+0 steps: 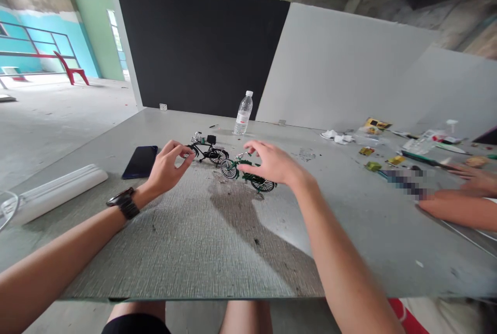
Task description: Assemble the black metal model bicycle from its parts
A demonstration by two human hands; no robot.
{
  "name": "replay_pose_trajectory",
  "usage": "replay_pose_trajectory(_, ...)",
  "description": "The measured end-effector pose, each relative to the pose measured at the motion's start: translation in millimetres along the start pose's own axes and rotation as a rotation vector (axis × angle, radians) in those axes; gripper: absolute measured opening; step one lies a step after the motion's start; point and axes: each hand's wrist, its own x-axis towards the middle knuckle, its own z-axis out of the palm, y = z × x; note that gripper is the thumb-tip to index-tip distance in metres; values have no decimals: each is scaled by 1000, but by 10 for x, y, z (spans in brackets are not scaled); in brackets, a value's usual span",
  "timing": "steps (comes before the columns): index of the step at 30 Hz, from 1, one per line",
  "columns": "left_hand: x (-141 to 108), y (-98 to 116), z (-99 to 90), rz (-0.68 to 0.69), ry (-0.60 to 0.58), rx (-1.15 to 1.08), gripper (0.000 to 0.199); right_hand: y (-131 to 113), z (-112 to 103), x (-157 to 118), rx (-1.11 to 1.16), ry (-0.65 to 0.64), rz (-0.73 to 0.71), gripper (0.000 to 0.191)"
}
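My left hand (169,165), with a dark watch (126,203) on the wrist, has thumb and forefinger brought together in a pinch at the front wheel of a black miniature bicycle (212,153). Whether the fingertips hold that wheel or only overlap it in view, I cannot tell. A green miniature bicycle (262,184) stands upright nearer to me, its front wheel towards the left. Above its frame is my right hand (272,163), thumb and fingers apart, hiding the middle of the bicycle. Contact there is unclear.
Left of my hand lie a dark phone (140,162) and a long white case (58,191). Behind the bicycles stands a water bottle (243,114), before an upright panel (202,39). At right, another person's hand (476,176) is among small yellow pieces (396,160) and crumpled tissue (337,137).
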Motion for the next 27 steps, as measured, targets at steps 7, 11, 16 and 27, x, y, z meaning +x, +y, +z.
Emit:
replay_pose_trajectory(7, -63, 107, 93, 4, -91, -59, 13, 275, 135, -17, 59, -129, 70, 50)
replay_pose_trajectory(11, -93, 101, 100, -20, -134, -79, 15, 291, 157, -10, 80, -132, 61, 45)
replay_pose_trajectory(16, -119, 118, 105, -43, -182, -112, 16, 315, 155, -24, 106, -116, 69, 41)
replay_pose_trajectory(27, -90, 213, 178, -183, -330, -411, 56, 23, 67, -34, 260, 34, -90, 33)
